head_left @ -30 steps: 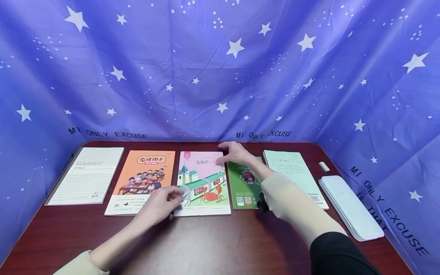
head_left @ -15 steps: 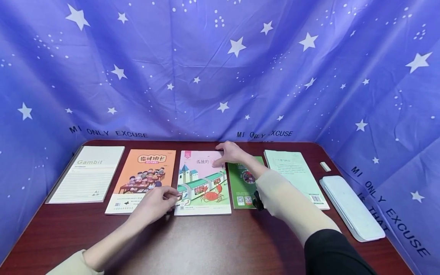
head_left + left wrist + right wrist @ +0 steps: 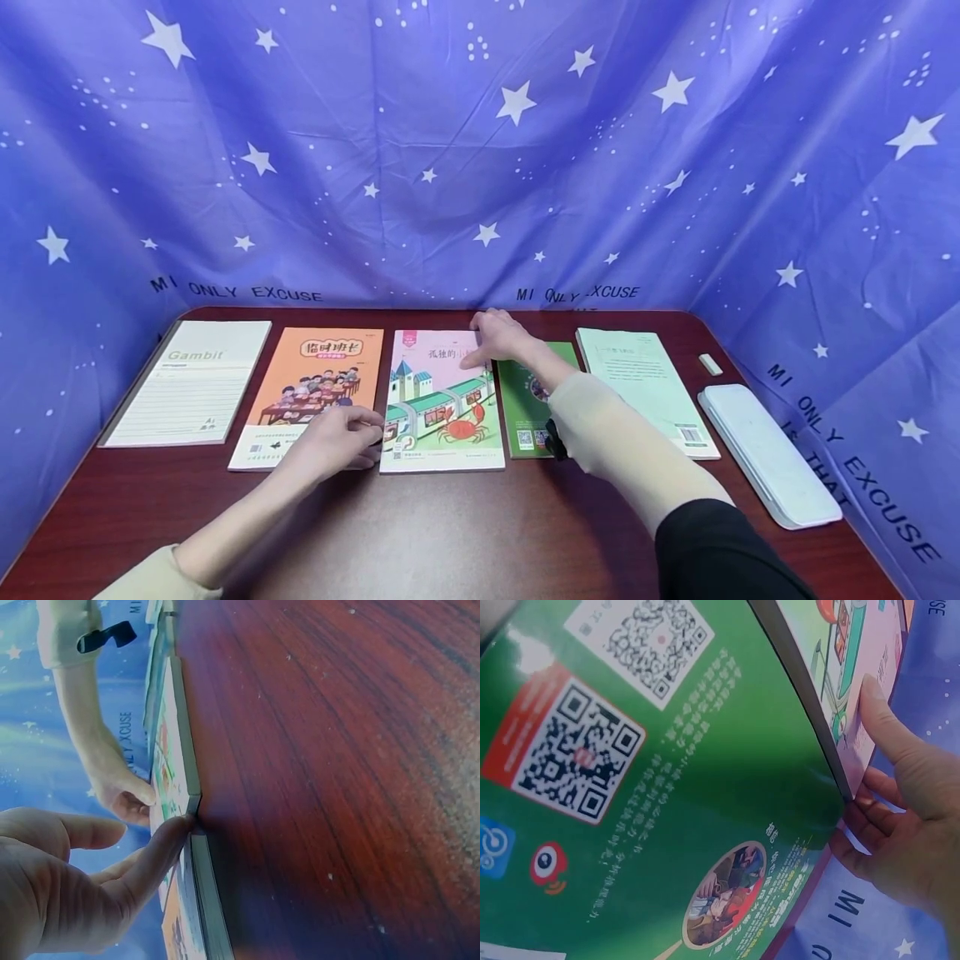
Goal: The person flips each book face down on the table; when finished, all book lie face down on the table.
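Note:
A picture book with a pink cover, showing a train and a red crab, lies in the middle of the row in the head view. My right hand holds its far right corner. In the right wrist view, the thumb lies over the cover while the other fingers curl at the corner's edge. My left hand is over the near right part of an orange book. The left wrist view shows one extended finger with its tip at the pink book's near corner, by the gap between both books.
A white Gambit notepad lies far left. Right of the pink book are a green book, partly under my right forearm, and a pale green book. A white case and an eraser lie at the table's right side.
My left hand has drawn back left, from over the pink book's cover to its left edge. My right hand has shifted slightly left at the far corner. The books look almost unmoved.

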Available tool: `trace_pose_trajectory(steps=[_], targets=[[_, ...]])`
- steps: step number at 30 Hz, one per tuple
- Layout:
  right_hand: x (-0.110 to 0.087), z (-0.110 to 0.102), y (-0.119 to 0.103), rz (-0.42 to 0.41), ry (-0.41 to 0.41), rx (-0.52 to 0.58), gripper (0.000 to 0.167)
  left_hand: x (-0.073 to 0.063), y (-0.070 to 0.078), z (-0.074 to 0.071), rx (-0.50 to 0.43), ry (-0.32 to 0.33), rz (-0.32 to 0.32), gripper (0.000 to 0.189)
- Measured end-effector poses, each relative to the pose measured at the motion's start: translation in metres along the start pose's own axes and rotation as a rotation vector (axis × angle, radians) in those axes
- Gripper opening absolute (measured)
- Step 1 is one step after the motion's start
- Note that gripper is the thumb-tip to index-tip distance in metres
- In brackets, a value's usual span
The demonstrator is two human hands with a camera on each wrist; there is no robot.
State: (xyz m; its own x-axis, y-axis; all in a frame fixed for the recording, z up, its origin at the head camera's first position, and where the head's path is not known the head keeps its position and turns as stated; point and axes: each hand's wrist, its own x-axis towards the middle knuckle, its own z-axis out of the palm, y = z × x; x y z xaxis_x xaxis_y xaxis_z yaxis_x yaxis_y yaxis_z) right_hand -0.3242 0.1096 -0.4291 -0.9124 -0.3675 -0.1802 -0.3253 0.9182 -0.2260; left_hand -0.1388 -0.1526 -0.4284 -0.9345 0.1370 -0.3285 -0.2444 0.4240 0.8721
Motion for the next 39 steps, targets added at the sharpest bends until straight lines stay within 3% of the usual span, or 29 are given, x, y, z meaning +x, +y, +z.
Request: trace_pose_trajectory(steps=[10, 16, 25, 39], targets=[[0.006, 0.001, -0.001, 0.018, -0.020, -0.013, 0.076, 0.005, -0.006, -0.010, -0.186, -0.074, -0.093, 0.041], [0.007, 0.000, -0.001, -0.004, -0.007, 0.012, 0.072, 0.005, -0.005, -0.014, -0.236, -0.097, -0.122, 0.041], [0.006, 0.003, 0.000, 0.033, -0.019, 0.066, 0.071, 0.005, -0.002, -0.017, -0.260, -0.137, -0.134, 0.050], [0.003, 0.006, -0.002, 0.049, 0.011, 0.104, 0.075, 0.005, -0.009, -0.019, -0.394, -0.166, -0.143, 0.049]])
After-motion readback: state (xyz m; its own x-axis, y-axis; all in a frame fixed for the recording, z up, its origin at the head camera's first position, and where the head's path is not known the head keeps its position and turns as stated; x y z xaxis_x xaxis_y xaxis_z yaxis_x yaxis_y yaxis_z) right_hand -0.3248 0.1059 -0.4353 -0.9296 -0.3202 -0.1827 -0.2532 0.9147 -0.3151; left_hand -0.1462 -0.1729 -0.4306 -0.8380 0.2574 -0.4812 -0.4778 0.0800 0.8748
